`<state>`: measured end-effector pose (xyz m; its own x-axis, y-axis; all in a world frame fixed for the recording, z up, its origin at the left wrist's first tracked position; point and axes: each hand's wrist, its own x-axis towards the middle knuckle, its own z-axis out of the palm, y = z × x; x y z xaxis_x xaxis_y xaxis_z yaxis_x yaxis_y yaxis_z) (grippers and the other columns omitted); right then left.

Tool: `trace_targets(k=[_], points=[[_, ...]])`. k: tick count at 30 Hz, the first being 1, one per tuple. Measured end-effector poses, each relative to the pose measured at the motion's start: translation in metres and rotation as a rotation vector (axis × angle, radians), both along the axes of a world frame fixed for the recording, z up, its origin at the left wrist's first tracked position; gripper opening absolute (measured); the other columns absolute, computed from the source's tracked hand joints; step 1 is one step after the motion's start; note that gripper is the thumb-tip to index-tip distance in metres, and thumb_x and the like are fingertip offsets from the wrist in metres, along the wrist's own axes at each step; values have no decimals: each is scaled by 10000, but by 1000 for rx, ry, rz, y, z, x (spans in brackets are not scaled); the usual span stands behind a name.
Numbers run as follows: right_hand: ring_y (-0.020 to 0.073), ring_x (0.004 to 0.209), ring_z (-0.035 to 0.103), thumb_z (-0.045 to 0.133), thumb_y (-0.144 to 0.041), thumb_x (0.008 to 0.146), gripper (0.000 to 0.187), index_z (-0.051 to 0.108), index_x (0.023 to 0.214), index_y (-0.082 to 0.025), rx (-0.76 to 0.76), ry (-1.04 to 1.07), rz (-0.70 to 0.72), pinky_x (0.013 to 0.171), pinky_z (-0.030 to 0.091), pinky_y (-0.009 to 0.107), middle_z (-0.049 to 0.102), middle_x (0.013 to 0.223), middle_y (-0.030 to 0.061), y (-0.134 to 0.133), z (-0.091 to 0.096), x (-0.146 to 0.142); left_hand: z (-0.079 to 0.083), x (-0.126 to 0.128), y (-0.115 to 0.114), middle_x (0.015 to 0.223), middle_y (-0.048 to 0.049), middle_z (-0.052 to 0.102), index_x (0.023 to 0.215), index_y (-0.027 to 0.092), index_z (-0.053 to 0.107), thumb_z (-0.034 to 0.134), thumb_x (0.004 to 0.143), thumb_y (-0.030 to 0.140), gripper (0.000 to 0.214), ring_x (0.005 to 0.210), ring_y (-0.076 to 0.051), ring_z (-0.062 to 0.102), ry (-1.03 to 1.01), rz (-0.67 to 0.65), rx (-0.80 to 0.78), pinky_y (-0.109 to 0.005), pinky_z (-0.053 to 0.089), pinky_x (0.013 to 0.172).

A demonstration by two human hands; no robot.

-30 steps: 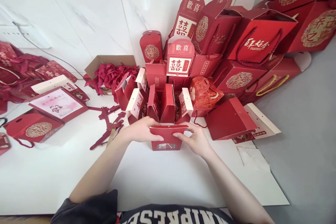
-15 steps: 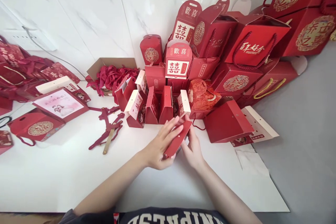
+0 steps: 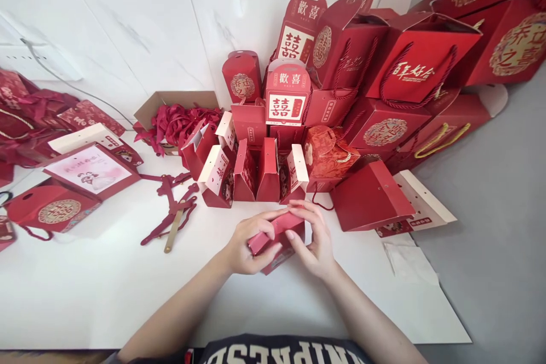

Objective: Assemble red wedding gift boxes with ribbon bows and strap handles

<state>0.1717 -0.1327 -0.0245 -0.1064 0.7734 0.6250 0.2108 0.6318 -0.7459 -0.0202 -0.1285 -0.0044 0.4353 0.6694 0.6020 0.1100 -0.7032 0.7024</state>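
Note:
A small red gift box [image 3: 281, 259] is between my two hands above the white table, just in front of a row of similar boxes. My left hand [image 3: 249, 242] pinches the left end of its folded top flap, thumb in front and fingers over the back. At the flap's right end, my right hand [image 3: 314, 239] grips with its thumb on the near face and fingers curled over the top edge. Part of the box's body is covered by my fingers. The closest standing boxes are a red one [image 3: 268, 173] and a cream-topped one [image 3: 296, 170].
Dark red ribbon pieces with a gold strip [image 3: 173, 230] lie to the left. A cardboard box [image 3: 170, 101] of red ribbons stands by the wall. Stacked red gift boxes [image 3: 396, 119] fill the back right. A large flat red box [image 3: 369, 199] and white paper [image 3: 409, 259] lie right.
The box in my hands has turned from a steep slant to nearly level, and more of its front shows. My right hand has moved up over the flap's right end.

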Motion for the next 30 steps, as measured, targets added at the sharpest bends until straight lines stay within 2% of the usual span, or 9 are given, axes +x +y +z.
trace_targets(k=[3,5,8,10,18,23,25,27,30], points=[[216,1041,623,600,-146,902,257,579,1132,-260,-6,34,-10,891,542,407,611,1085,72,1,2,2,0,-6,0,1204,-136,704,948,199,644,684,836,245,127,1082,-271,691,-6,2,-122,-371,564,884],[204,986,634,592,-120,903,201,588,1053,-253,-16,47,-24,859,546,386,627,1033,61,0,3,1,-2,-12,2,1088,-107,746,1025,206,684,601,904,274,161,1013,-245,710,-26,125,-242,-361,565,865],[191,933,642,582,-96,905,286,567,1142,-256,-32,69,-54,832,554,367,644,1001,56,-1,3,-2,-8,-18,4,1004,-87,754,1041,195,689,597,912,333,210,907,-222,710,-58,301,-380,-328,566,788],[192,917,650,580,-93,906,342,553,1207,-254,-37,72,-55,808,562,359,657,990,60,-2,3,-3,-12,-20,6,965,-88,749,982,177,686,567,931,361,225,833,-207,701,-59,302,-415,-307,557,717],[196,961,718,569,-84,914,282,618,1133,-255,7,19,115,771,608,338,744,1046,65,-3,1,-5,-30,-11,8,1049,-134,721,943,196,550,315,996,515,399,1004,-254,672,-57,147,-312,-411,530,840],[213,965,726,566,-111,923,240,614,1117,-243,21,-3,119,740,620,352,750,1045,86,-2,0,-5,-25,-14,12,1166,-160,684,1157,184,549,337,988,497,414,1126,-267,623,15,149,-191,-439,494,922],[215,976,725,567,-118,924,227,614,1107,-246,9,-3,114,773,618,366,749,1051,85,-3,2,-4,-21,-24,15,1121,-157,697,1161,180,588,337,944,611,544,1065,-277,644,102,244,-11,-428,522,860],[207,986,723,564,-114,928,225,613,1102,-247,-17,4,98,808,612,363,746,1063,80,-4,4,-4,-16,-40,17,1017,-134,713,1089,188,633,323,888,712,641,952,-272,667,127,448,179,-412,541,778],[194,979,725,560,-115,934,216,617,1098,-244,-62,13,60,816,610,337,746,1057,73,-6,5,-4,-5,-72,19,968,-120,679,1024,192,623,378,930,599,485,938,-267,640,34,777,255,-413,520,779]])
